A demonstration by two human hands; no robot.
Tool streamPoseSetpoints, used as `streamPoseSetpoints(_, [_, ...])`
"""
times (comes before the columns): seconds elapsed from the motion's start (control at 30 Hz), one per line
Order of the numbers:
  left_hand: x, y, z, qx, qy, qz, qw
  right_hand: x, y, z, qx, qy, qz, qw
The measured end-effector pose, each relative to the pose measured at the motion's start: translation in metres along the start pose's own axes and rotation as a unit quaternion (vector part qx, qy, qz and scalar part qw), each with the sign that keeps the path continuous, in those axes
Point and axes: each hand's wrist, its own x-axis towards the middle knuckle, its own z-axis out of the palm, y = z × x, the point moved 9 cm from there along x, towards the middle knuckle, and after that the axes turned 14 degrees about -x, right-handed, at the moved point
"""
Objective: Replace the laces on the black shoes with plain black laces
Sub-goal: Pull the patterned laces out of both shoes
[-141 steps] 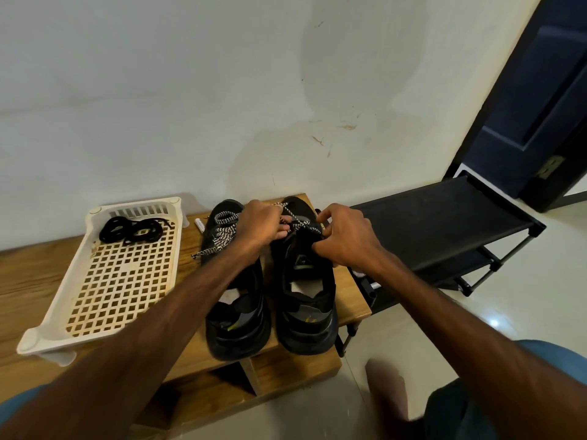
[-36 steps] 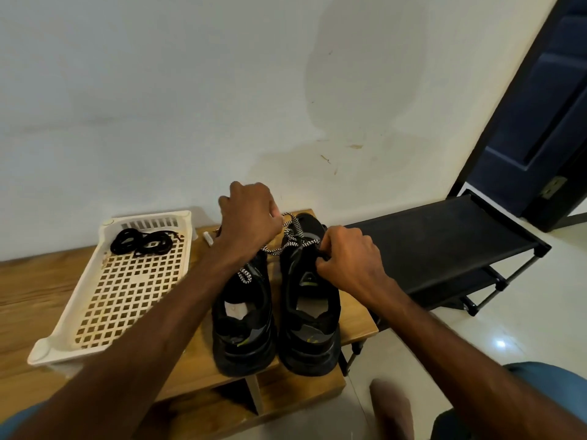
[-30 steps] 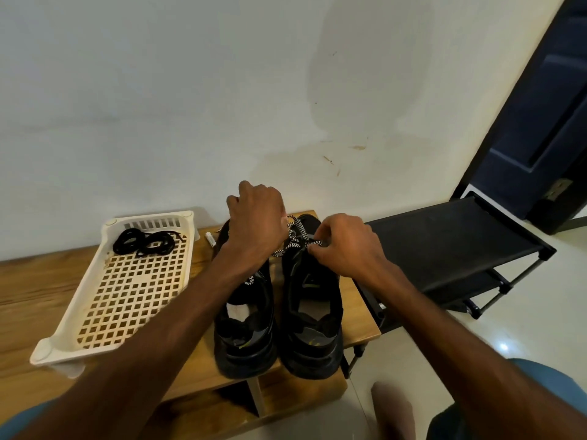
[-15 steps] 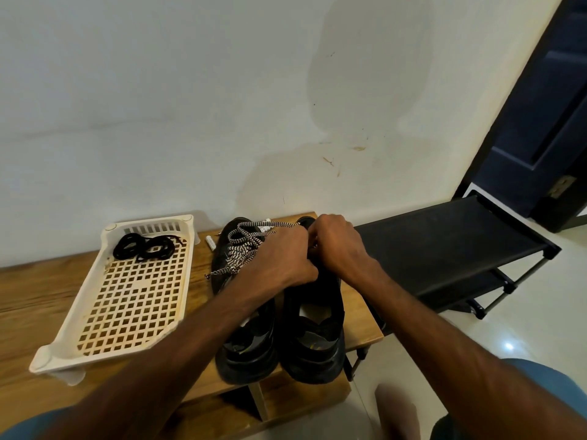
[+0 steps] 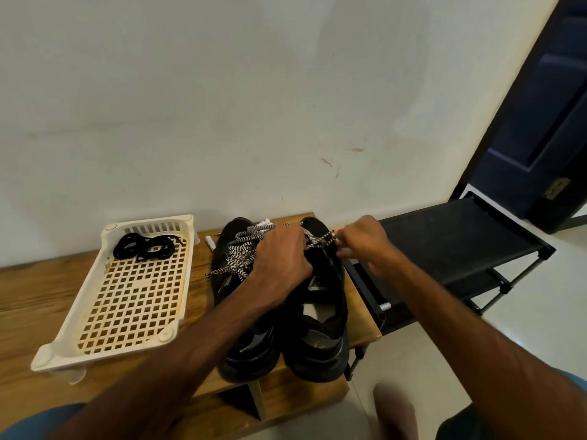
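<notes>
The white slotted tray (image 5: pixel 104 352) on the wooden bench (image 5: pixel 31 296) holds coiled plain black laces (image 5: pixel 144 247) (bunched at its far end). Just beside it stand the black shoes (image 5: pixel 251 350). The left hand (image 5: pixel 282 255) curls its fingers over the right-hand shoe (image 5: pixel 320 344), while the right hand (image 5: pixel 362 238) pinches its speckled lace (image 5: pixel 320 241) taut.

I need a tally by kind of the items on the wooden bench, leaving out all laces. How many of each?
black shoes: 2
white tray: 1
small white object: 1
Total: 4
</notes>
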Motion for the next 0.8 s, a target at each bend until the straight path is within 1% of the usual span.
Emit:
streamPoseSetpoints(0.03, [0.0, 0.0, -0.001, -0.001, -0.002, -0.001, 1.0, 0.002, 0.009, 0.001, 0.007, 0.002, 0.018, 1.0])
streamPoseSetpoints(0.07, [0.0, -0.001, 0.0, 0.002, -0.004, -0.001, 1.0, 0.003, 0.009, -0.002, -0.022, 0.023, 0.007, 0.999])
streamPoseSetpoints(0.13, [0.001, -0.004, -0.001, 0.001, -0.004, -0.001, 1.0, -0.001, -0.005, -0.009, -0.082, 0.078, -0.053, 0.992])
streamPoseSetpoints(0.17, [0.001, -0.005, -0.003, -0.003, -0.002, -0.001, 1.0, -0.006, -0.019, -0.009, -0.08, 0.073, -0.098, 0.989])
streamPoseSetpoints(0.23, [0.002, -0.008, -0.005, -0.009, -0.004, -0.003, 1.0, -0.014, -0.044, 0.004, -0.089, 0.011, -0.185, 0.979])
streamPoseSetpoints(0.3, [0.003, -0.007, -0.004, -0.004, -0.02, 0.002, 1.0, -0.024, -0.061, 0.021, -0.169, -0.034, -0.232, 0.957])
streamPoseSetpoints(0.33, [0.003, -0.005, -0.002, 0.002, -0.029, 0.008, 1.0, -0.029, -0.066, 0.027, -0.212, -0.034, -0.241, 0.946])
streamPoseSetpoints(0.4, [0.004, -0.001, 0.0, 0.018, -0.041, 0.017, 0.999, -0.031, -0.07, 0.029, -0.274, -0.01, -0.236, 0.932])
streamPoseSetpoints(0.5, [0.006, -0.004, 0.002, 0.022, -0.058, 0.012, 0.998, -0.028, -0.076, 0.03, -0.33, 0.01, -0.224, 0.917])
streamPoseSetpoints(0.6, [0.007, -0.002, 0.004, 0.029, -0.075, 0.022, 0.997, -0.03, -0.082, 0.035, -0.351, 0.005, -0.229, 0.908])
streamPoseSetpoints(0.8, [0.008, 0.002, 0.006, 0.037, -0.089, 0.032, 0.995, -0.033, -0.083, 0.034, -0.363, 0.04, -0.211, 0.907])
